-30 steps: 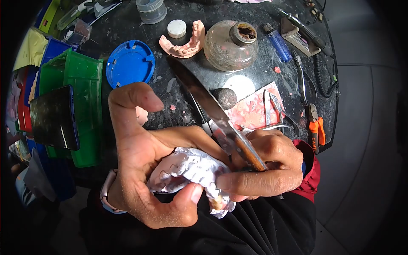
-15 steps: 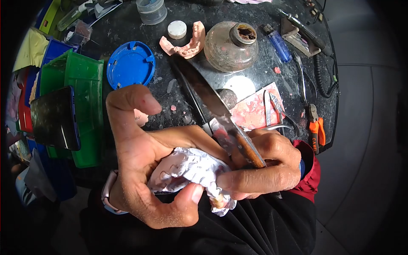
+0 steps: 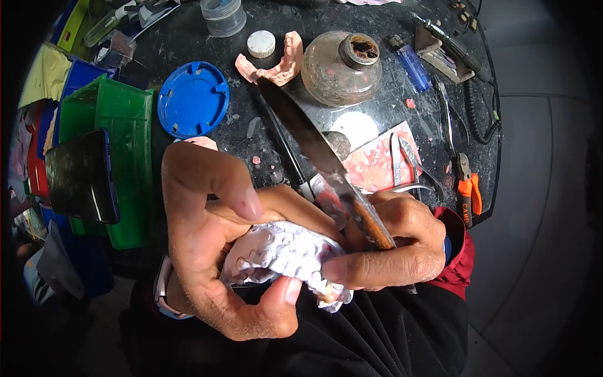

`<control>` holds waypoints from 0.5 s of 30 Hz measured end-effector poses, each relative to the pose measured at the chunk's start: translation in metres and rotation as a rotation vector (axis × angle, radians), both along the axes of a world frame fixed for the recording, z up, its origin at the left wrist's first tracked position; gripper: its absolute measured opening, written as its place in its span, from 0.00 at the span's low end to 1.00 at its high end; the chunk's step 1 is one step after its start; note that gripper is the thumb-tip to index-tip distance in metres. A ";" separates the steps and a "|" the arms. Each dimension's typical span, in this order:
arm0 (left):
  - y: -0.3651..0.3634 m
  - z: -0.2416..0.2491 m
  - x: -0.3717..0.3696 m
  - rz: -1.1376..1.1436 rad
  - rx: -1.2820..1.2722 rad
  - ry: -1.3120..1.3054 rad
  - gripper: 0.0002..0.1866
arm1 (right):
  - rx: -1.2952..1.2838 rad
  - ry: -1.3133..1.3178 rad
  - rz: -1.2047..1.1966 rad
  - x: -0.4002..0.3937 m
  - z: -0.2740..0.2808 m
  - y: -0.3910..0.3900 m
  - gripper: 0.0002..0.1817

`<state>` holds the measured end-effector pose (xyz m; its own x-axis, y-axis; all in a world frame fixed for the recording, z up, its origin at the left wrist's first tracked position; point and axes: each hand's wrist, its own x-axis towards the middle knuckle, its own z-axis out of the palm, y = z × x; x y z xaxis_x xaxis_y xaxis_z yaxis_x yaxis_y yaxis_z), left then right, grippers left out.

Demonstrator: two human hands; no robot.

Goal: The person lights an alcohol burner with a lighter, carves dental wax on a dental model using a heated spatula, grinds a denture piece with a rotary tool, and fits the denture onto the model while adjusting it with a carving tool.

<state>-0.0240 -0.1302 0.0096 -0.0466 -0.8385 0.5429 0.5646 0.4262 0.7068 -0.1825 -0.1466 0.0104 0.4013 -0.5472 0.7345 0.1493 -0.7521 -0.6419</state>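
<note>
Above my lap, a white dental cast [image 3: 276, 251] with a toothed, scalloped edge rests in my left hand [image 3: 220, 251]. The left thumb presses its lower edge, and the left index finger curls over it. My right hand [image 3: 396, 245] grips the wooden handle of a knife [image 3: 314, 147], whose dark blade points up and left over the table. The right thumb touches the right side of the cast. A yellowish patch shows at the cast's lower right end.
On the dark table [image 3: 251, 169] are a blue lid [image 3: 193, 99], a pink arch cast [image 3: 286, 66], a glass burner [image 3: 333, 75], a lighter [image 3: 411, 66], a wax sheet [image 3: 377, 160] and orange pliers [image 3: 466, 188]. A phone [image 3: 81, 176] leans on a green bin [image 3: 129, 163] at left.
My left index finger has curled down closer to the cast. The cast has tilted slightly, its lower right end now a little higher. My right hand and the knife have barely moved.
</note>
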 end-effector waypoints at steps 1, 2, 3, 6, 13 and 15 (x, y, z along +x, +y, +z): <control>0.002 0.002 0.003 -0.007 0.031 -0.063 0.25 | -0.013 0.012 -0.010 0.000 0.000 0.000 0.11; 0.004 0.006 0.007 -0.013 0.062 -0.127 0.27 | -0.025 0.023 -0.021 0.000 0.000 0.000 0.11; 0.007 0.009 0.010 -0.020 0.093 -0.190 0.28 | -0.035 0.047 -0.021 -0.002 0.001 -0.001 0.11; 0.010 0.012 0.014 -0.022 0.165 -0.290 0.30 | -0.055 0.079 -0.042 -0.001 0.002 -0.001 0.11; 0.007 0.017 0.013 -0.047 0.219 -0.350 0.15 | -0.027 0.155 -0.009 -0.006 0.008 -0.006 0.13; 0.003 0.021 0.022 -0.098 0.149 -0.513 0.12 | -0.016 0.152 -0.013 -0.006 0.008 -0.006 0.13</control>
<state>-0.0018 -0.1273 0.0309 -0.3557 -0.8834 0.3052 0.1631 0.2628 0.9510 -0.1885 -0.1524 0.0179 0.5018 -0.5415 0.6745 0.0418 -0.7638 -0.6442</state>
